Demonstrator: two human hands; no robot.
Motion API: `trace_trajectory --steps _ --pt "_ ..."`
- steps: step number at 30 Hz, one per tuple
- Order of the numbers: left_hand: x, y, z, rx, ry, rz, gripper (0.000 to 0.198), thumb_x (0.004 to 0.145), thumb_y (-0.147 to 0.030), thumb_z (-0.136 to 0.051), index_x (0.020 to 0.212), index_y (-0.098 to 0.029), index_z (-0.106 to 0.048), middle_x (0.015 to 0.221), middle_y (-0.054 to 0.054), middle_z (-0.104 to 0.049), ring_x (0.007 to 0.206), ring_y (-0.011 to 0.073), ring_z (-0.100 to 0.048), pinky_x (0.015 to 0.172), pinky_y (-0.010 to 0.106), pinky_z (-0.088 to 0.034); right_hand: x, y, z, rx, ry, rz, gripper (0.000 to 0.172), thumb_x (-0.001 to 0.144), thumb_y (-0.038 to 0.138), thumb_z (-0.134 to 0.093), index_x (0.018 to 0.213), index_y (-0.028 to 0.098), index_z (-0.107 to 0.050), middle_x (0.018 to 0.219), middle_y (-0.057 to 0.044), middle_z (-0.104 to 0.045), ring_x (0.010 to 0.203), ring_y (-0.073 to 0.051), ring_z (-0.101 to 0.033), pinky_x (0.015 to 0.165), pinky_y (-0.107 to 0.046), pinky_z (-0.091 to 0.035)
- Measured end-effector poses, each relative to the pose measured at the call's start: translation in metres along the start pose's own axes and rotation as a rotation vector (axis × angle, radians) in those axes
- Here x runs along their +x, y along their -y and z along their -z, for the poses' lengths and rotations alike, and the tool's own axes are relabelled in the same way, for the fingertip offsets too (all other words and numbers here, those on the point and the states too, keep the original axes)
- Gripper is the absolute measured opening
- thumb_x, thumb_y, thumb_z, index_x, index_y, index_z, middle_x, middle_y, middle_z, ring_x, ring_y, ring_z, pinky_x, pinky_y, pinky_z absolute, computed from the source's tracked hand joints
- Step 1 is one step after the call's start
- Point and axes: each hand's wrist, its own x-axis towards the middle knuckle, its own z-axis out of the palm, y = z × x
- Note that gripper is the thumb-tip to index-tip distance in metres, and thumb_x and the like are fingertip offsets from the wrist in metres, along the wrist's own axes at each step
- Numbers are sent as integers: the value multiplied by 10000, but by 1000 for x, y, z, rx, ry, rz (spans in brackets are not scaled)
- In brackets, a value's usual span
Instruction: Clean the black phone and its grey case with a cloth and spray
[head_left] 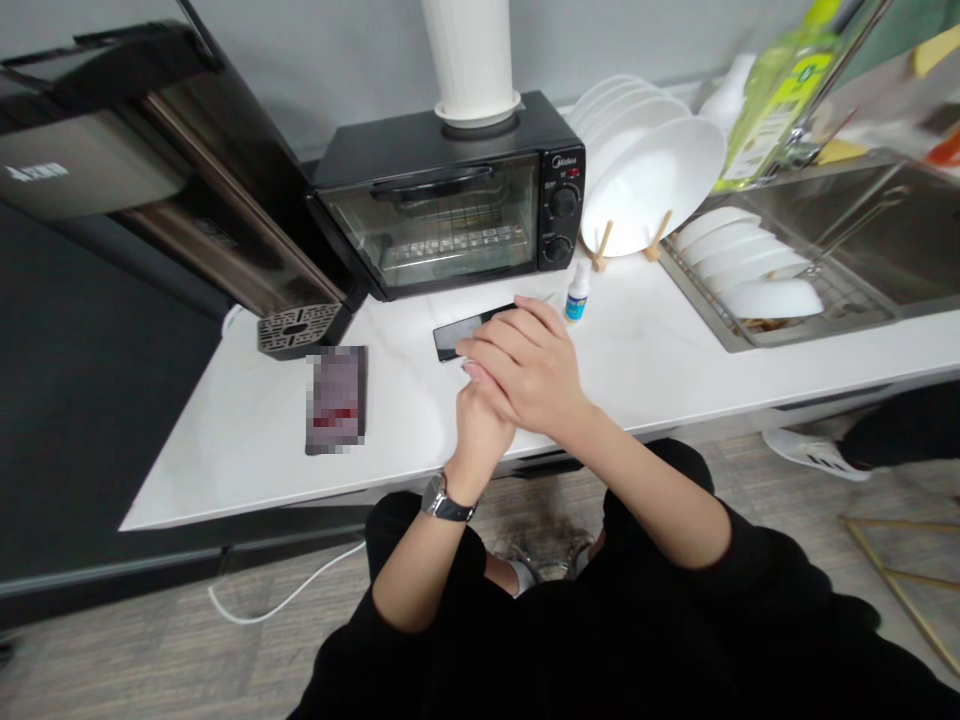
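Note:
My right hand (540, 365) lies over my left hand (481, 415) above the counter, its fingers together and bent round it. Only the thumb and the back of the left hand show, as its other fingers are covered. A small whitish bit peeks out beside the left thumb, too little to name. Behind the hands a black smartphone (450, 340) lies on the counter, partly covered by the right fingers. Just right of it stands a small white spray bottle (577, 292) with a blue label. A dark, blurred-out flat object (336, 400) lies to the left.
A black toaster oven (450, 215) stands at the back with a white pot (472, 60) on top. Left is a tall dark drink machine (225, 220). White plates (652, 185) stand in a wooden rack, beside a steel sink (862, 260) with more dishes. Another person's shoe (814, 455) shows at right.

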Motion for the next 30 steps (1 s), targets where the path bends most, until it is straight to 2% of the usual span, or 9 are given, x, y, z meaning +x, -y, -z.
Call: trace_trajectory --steps 2,4,8,15,19,24,26,28,30 --pt "2 -3 2 35 -26 -30 211 1027 -243 -481 841 -216 -578 772 66 -683 720 223 -660 673 346 -526 -2 -11 1 -14 8 26 330 1125 350 -400 1043 233 -697 905 -23 -695 888 -213 -587 930 -415 -454" --pt "4 -10 4 26 -39 -45 204 1045 -251 -481 882 -209 -597 816 66 -708 738 212 -676 685 331 -533 -3 -22 3 16 -4 -98 412 1138 370 -339 966 220 -682 848 -37 -651 825 -214 -569 798 -393 -444" --pt "7 -17 8 -10 -43 -16 201 1069 -273 -470 954 -206 -620 856 58 -725 749 192 -687 694 305 -540 -4 -21 3 97 -42 -352 455 1144 341 -295 912 210 -664 863 -58 -640 829 -217 -577 764 -382 -447" --pt "1 -6 6 46 -23 8 197 1014 -257 -487 863 -209 -605 785 68 -709 723 226 -685 644 332 -534 0 -3 -2 35 -45 -84 284 1116 310 -424 1082 246 -698 955 -14 -726 1021 -226 -601 1082 -450 -436" --pt "3 -10 5 57 -57 -26 265 1056 -284 -467 835 -215 -595 745 53 -683 687 202 -673 648 315 -531 0 -30 3 31 73 13 376 1137 392 -376 1017 241 -698 863 -14 -684 857 -201 -593 856 -392 -451" --pt "6 -17 6 6 -41 -50 223 1098 -316 -467 1046 -199 -650 915 65 -746 824 191 -725 741 299 -562 1 -34 7 87 -37 -370 565 1159 390 -265 739 219 -602 666 -12 -550 651 -176 -527 626 -350 -370" --pt "5 -14 6 21 -46 -37 222 1089 -299 -463 1010 -199 -644 883 62 -740 788 197 -715 712 306 -554 3 -20 4 88 -79 -397 530 1155 367 -292 785 215 -640 749 -30 -627 722 -183 -579 682 -349 -437" --pt "3 -10 6 49 -46 -40 206 1060 -277 -477 948 -197 -631 836 66 -728 750 214 -702 674 323 -542 5 -7 2 73 -82 -287 432 1142 324 -357 891 211 -690 896 -37 -717 881 -200 -634 895 -387 -505" --pt "2 -7 6 80 -42 -57 207 1032 -263 -491 876 -201 -611 775 67 -708 706 226 -685 636 335 -527 5 -4 0 47 -71 -119 346 1128 300 -409 983 215 -711 940 -15 -748 953 -207 -641 1088 -443 -462"
